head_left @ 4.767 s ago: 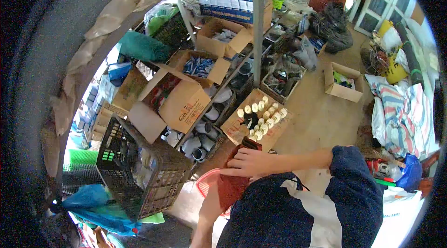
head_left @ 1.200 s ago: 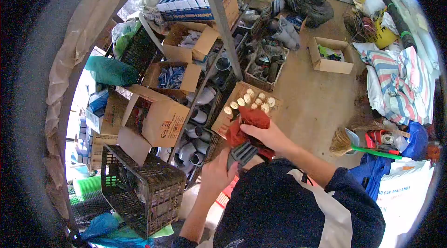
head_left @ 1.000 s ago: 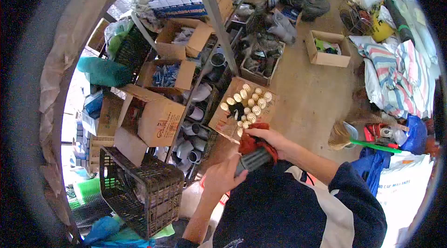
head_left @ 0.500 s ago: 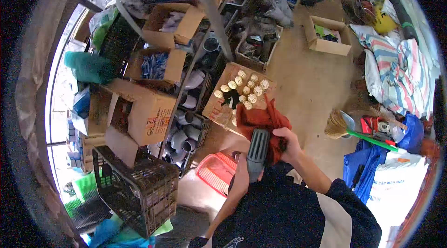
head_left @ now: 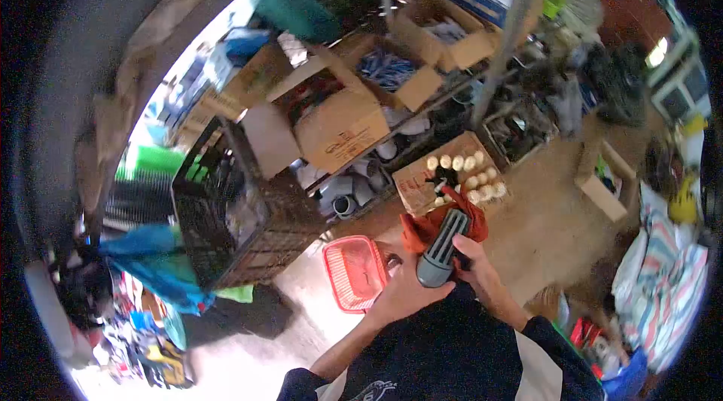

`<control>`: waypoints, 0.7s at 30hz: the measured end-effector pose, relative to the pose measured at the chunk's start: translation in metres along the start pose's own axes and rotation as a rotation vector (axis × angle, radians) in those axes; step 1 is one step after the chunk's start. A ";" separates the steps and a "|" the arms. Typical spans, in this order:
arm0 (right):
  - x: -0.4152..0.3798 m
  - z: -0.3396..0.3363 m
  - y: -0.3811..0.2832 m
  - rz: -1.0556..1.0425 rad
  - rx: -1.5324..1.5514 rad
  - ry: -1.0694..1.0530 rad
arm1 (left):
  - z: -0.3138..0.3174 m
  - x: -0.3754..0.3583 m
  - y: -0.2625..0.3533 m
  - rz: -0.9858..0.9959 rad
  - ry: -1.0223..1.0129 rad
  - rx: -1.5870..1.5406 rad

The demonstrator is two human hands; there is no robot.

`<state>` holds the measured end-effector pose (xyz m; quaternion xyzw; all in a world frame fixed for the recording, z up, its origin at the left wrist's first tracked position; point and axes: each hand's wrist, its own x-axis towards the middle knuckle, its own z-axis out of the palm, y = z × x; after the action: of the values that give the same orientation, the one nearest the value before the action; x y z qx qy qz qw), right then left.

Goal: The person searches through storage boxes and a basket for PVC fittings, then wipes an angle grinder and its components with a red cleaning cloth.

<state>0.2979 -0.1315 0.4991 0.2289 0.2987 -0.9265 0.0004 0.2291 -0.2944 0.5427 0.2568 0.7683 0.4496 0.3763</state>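
A grey slotted plastic strainer [head_left: 437, 271], a cylinder with a round base, stands tilted in front of my body. My left hand [head_left: 407, 292] wraps round its lower part. On the other side my right hand [head_left: 480, 274] is closed against the strainer and a red-orange cloth [head_left: 414, 234], which bunches up behind the slotted end. Some of the right fingers are hidden. Just beyond the cloth, several cream ribbed pieces [head_left: 498, 190] and a black item lie on a flat cardboard sheet [head_left: 410, 181].
A red plastic basket [head_left: 329, 269] sits on the floor to the left. Beyond it are a black crate [head_left: 290, 239] and open cardboard boxes [head_left: 350, 134] with pipe fittings [head_left: 343, 205]. Striped sacks [head_left: 663, 265] lie at right. A metal post [head_left: 506, 43] rises behind the boxes.
The head view has swung left, so the surroundings shift right. My left hand now grips round the strainer's base, and my right hand has moved closer against its side.
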 end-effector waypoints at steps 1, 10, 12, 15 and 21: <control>-0.001 0.007 -0.004 0.019 0.039 -0.063 | -0.008 -0.003 -0.003 -0.125 -0.209 -0.313; 0.001 0.086 -0.007 0.075 0.188 -0.391 | -0.034 -0.042 -0.039 -0.102 -0.462 -1.110; 0.007 0.098 0.005 0.079 0.201 -0.406 | -0.054 -0.039 -0.041 -0.110 -0.376 -0.774; 0.016 0.104 0.027 0.055 0.157 -0.379 | -0.069 -0.041 -0.049 -0.087 -0.270 -0.472; 0.051 0.068 0.067 -0.185 -0.183 0.046 | -0.082 -0.055 -0.056 -0.007 0.240 0.078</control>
<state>0.2323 -0.2178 0.4890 0.2208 0.4016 -0.8859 -0.0712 0.1922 -0.4015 0.5382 0.2130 0.8256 0.4455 0.2729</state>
